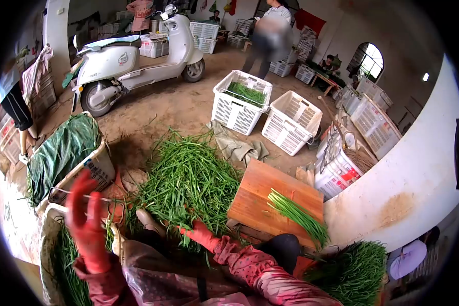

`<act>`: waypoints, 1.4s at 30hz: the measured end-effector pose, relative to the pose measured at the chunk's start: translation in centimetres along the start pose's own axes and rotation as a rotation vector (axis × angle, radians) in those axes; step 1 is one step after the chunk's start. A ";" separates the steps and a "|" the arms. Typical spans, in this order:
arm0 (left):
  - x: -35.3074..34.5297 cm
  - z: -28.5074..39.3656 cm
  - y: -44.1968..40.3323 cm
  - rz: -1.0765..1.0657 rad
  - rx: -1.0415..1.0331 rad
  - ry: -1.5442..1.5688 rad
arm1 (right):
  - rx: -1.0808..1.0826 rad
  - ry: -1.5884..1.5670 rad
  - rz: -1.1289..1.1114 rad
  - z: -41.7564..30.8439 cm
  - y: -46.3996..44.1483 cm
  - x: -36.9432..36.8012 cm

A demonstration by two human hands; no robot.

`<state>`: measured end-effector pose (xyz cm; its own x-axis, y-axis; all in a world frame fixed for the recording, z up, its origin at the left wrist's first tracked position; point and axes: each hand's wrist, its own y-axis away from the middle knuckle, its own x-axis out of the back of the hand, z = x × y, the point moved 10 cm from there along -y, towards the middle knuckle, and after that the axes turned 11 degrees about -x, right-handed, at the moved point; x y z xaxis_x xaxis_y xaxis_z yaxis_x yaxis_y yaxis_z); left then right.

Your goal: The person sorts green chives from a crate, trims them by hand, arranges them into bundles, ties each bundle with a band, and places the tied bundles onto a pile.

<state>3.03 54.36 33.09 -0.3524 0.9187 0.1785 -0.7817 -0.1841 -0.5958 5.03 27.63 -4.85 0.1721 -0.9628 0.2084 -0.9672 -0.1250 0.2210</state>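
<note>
My left hand [86, 222], in a red glove, is raised at the left with its fingers apart and nothing between them. My right hand [200, 234], also red-gloved, reaches into the near edge of a large heap of long green stalks [188, 178] on the floor. Leaves lie around its fingertips, which are partly hidden, so its grip cannot be made out. To the right of the heap, a wooden board [255, 199] holds a neat bunch of stalks [301, 217] with pale ends pointing up and left.
Beyond the heap stand a white crate [237, 115] with greens and another white crate [290, 130]. A covered basket [94, 171] is at left, more greens [352, 270] at lower right. A scooter [132, 61] and several people are farther back; a curved wall [403, 178] bounds the right.
</note>
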 end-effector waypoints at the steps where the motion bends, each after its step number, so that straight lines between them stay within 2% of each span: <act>1: 3.3 7.3 -2.5 0.087 -0.362 -0.145 | 0.004 -0.021 -0.019 -1.0 0.5 -0.1; 2: 5.6 14.3 -2.9 0.157 -0.565 -0.553 | -0.007 -0.025 -0.009 -1.4 1.3 -0.3; 3: 6.4 19.8 -2.9 0.183 -0.742 -0.678 | 0.003 0.011 0.009 -3.1 2.2 -0.3; 4: 5.9 22.8 -1.9 0.135 -0.895 -0.689 | 0.005 0.047 0.030 -3.9 2.8 0.0; 6: 2.6 24.9 0.5 -0.072 -1.058 -0.586 | 0.008 0.187 0.115 -3.6 3.2 0.1; 8: -0.3 24.3 2.5 -0.245 -1.067 -0.476 | -0.095 0.143 0.003 -1.5 2.6 -0.5; 9: -1.0 24.0 3.1 -0.287 -1.056 -0.448 | -0.068 -0.005 0.004 -1.4 2.6 -0.8; 10: -1.6 23.5 3.6 -0.317 -1.036 -0.435 | 0.011 0.021 0.050 -0.5 2.0 -1.0; 12: -2.4 22.6 4.5 -0.355 -0.992 -0.415 | -0.082 0.199 0.108 -1.9 2.7 -0.8; 13: -2.6 22.7 4.7 -0.361 -0.998 -0.409 | 0.015 0.145 0.100 -3.7 3.4 -0.8; 14: -2.6 22.7 4.9 -0.362 -0.984 -0.402 | 0.008 0.217 0.093 -2.8 3.1 -1.1; 18: -2.1 23.1 5.4 -0.352 -0.963 -0.419 | 0.012 0.088 -0.003 -1.6 3.4 -1.7; 19: -2.0 23.2 5.6 -0.347 -0.959 -0.419 | 0.029 0.179 0.067 -1.9 3.2 -1.3; 21: -2.2 23.3 5.9 -0.367 -0.955 -0.416 | -0.009 0.154 0.053 -0.5 3.7 -1.4; 23: -2.0 23.7 6.4 -0.362 -0.970 -0.415 | -0.025 0.114 0.065 -2.2 4.3 0.0; 24: -2.0 23.8 6.4 -0.378 -0.970 -0.417 | -0.105 0.163 0.134 -3.5 5.3 1.0; 25: -2.0 24.0 6.4 -0.395 -0.966 -0.416 | -0.109 0.096 0.097 -2.7 5.8 0.5; 29: -0.6 25.0 6.4 -0.333 -0.999 -0.428 | -0.006 -0.064 0.087 -0.1 3.6 1.0; 31: 1.7 25.8 6.0 -0.214 -0.981 -0.433 | 0.002 -0.046 0.065 0.6 3.9 0.5; 32: 3.5 26.1 6.1 -0.121 -0.945 -0.435 | 0.005 0.009 0.033 -0.1 4.3 0.5; 34: 6.6 25.1 7.0 0.052 -0.800 -0.399 | 0.043 -0.171 0.011 6.1 1.1 0.1; 35: 7.2 23.0 7.3 0.083 -0.658 -0.324 | 0.041 -0.308 0.009 4.4 1.1 0.0; 36: 6.4 19.9 7.8 0.044 -0.480 -0.226 | 0.019 -0.438 0.023 3.0 1.9 0.3; 38: 0.6 9.7 11.3 -0.216 0.064 0.118 | -0.013 -0.358 0.083 -0.5 2.7 1.2; 39: -4.4 4.1 14.9 -0.374 0.327 0.401 | -0.009 -0.391 0.086 -1.9 2.9 1.4; 40: -8.6 -2.1 20.4 -0.404 0.632 0.670 | -0.004 -0.424 0.093 -3.4 2.9 1.8; 42: -13.8 -5.0 27.4 -0.639 0.959 0.828 | 0.011 -0.445 0.096 -8.2 3.7 1.8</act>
<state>-10.96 38.42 10.37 0.3261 0.8074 -0.4917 -0.8479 0.4798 0.2257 3.26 27.42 4.15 -0.0131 -0.9792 -0.2026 -0.9772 -0.0304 0.2102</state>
